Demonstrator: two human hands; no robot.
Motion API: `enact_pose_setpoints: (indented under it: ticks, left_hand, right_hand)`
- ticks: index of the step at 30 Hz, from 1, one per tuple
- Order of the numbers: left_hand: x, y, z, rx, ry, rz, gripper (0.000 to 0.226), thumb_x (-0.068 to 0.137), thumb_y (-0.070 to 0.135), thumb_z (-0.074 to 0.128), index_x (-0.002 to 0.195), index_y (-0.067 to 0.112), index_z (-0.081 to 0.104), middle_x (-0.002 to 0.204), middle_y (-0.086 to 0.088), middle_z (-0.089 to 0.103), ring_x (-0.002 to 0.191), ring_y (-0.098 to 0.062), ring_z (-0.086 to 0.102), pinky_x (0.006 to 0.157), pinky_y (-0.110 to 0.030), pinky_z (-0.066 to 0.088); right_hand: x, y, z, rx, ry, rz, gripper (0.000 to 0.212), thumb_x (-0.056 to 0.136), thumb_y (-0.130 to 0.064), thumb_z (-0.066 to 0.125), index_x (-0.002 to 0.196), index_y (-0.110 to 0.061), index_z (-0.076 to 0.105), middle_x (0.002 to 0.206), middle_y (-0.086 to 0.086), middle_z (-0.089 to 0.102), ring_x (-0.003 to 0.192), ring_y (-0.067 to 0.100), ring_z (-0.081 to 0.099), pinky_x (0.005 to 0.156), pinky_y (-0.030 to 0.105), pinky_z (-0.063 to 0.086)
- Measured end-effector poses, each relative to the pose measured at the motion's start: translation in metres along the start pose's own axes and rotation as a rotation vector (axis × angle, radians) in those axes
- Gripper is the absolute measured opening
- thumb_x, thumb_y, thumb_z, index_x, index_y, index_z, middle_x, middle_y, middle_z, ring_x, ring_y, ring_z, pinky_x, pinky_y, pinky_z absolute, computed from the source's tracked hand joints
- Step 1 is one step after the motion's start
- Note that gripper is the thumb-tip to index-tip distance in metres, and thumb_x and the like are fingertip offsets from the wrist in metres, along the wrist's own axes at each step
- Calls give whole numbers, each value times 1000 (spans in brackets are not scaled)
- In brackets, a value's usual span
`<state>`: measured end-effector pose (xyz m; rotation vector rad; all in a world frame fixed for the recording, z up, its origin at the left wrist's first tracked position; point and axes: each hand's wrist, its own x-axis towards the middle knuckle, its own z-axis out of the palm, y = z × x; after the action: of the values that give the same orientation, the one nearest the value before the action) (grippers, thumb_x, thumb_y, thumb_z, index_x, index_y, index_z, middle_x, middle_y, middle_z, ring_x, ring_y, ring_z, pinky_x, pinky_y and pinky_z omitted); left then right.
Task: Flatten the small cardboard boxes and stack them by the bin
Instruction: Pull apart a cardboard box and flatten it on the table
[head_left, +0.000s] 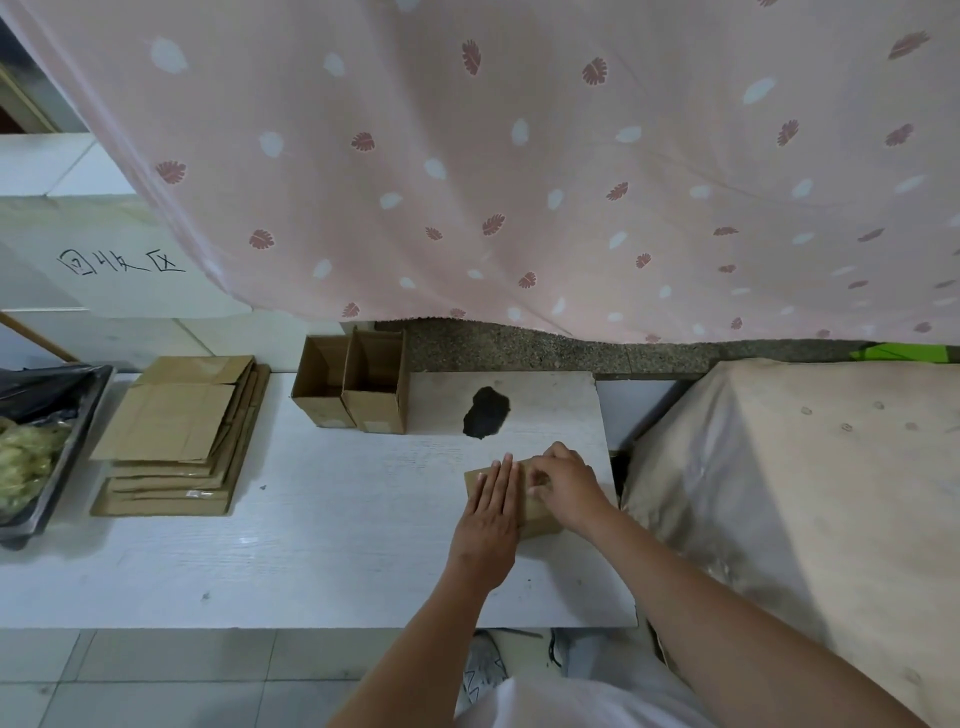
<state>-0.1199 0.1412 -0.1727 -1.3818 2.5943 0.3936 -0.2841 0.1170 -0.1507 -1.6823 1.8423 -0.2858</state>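
Head view: left hand (493, 506) presses flat on box (537, 517); right hand (563, 486) pinches its edge.

You have two open boxes (349, 384) standing side by side, one small box (540, 512) under your two hands, one pile of flat boxes (179, 436), and one bin (57, 441) on the left.

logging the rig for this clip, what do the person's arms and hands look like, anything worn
Both forearms are bare, with no sleeves reaching them. The left hand and right hand wear no gloves, and no rings, watch or bracelet show. Fingers are uncovered.
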Motion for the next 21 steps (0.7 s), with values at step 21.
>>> enact_pose_setpoints:
  ticks: [21]
  left_hand:
    - [4,-16,2,14,59,72,107,92,6,51,149,41,-32,161,-15,-30,150,-34,-26,121,-42,-16]
  right_hand:
    - [-10,35,-16,1102,131,533,10,98,0,55,89,-1,57,107,18,64,104,35,64,92,44,55]
